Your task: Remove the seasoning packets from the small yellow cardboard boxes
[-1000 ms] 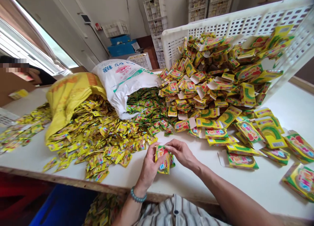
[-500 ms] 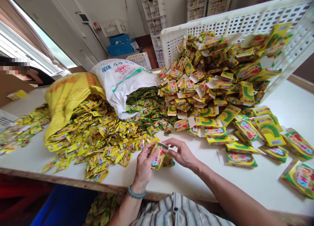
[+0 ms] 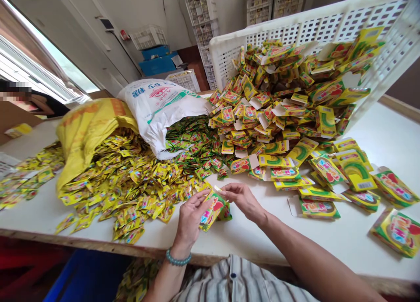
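My left hand (image 3: 190, 216) grips a small green-and-yellow candy box (image 3: 212, 210) by its left side, its printed face toward me. At the box's upper end, my right hand (image 3: 243, 200) is closed with thumb and fingers pinching the white end flap (image 3: 219, 189). Just behind the box, a small green packet (image 3: 226, 212) lies on the table, partly hidden. Left of my hands spreads a heap of yellow packets (image 3: 131, 184). Beyond them are green packets (image 3: 193, 138). Several candy boxes (image 3: 278, 173) with raised flaps lie to the right.
A tipped white plastic crate (image 3: 226, 57) spills boxes at the back right. A yellow sack (image 3: 88, 123) and a white sack (image 3: 157, 101) lie open on the white table (image 3: 256, 245). Another person (image 3: 46, 103) is at the far left. Stacked crates (image 3: 200, 13) stand behind.
The box in my left hand now shows more of its printed face. My right hand has shifted slightly at the box's flap end. The whole view has moved a little.
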Available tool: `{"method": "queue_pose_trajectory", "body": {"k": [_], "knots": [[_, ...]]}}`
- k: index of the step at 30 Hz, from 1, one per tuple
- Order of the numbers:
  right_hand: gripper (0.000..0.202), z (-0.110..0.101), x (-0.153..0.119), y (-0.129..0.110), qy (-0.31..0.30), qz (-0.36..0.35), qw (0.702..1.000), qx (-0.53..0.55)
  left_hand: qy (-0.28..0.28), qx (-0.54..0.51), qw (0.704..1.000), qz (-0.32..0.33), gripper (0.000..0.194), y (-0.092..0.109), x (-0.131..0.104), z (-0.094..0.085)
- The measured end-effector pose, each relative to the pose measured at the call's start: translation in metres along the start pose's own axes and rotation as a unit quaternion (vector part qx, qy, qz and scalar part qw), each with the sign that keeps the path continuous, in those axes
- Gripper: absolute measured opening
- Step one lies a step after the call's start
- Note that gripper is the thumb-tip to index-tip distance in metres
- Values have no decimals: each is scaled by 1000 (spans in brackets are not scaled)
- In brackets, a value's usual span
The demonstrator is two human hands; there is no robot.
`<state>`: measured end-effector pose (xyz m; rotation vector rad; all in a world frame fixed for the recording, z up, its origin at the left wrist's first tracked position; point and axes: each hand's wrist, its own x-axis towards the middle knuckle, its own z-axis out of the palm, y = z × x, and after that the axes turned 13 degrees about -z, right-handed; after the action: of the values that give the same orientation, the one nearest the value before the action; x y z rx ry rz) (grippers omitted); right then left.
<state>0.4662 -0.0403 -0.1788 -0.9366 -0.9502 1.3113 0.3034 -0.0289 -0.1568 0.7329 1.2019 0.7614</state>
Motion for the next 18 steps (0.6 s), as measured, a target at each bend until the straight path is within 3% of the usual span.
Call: {"method": "queue_pose_trajectory", "body": {"k": [7, 10, 13, 15, 18], "knots": [[40, -3, -3, -11, -87, 9, 996, -1, 22, -53, 998, -1, 47, 1, -3, 1], [41, 3, -9, -8, -73, -72, 991, -89, 35, -82, 996, -14, 46, 0, -3, -1], [37, 7, -14, -5, -81, -178, 951, -240, 42, -82, 996, -6, 43, 0, -2, -4], [37, 9, -16, -5, -94, -199, 934, -281, 32, -69, 997, -14, 44, 1, -4, -5], [38, 17, -23, -4, -89, -202, 935, -279, 9, -64, 998, -24, 49, 1, -14, -2]]}}
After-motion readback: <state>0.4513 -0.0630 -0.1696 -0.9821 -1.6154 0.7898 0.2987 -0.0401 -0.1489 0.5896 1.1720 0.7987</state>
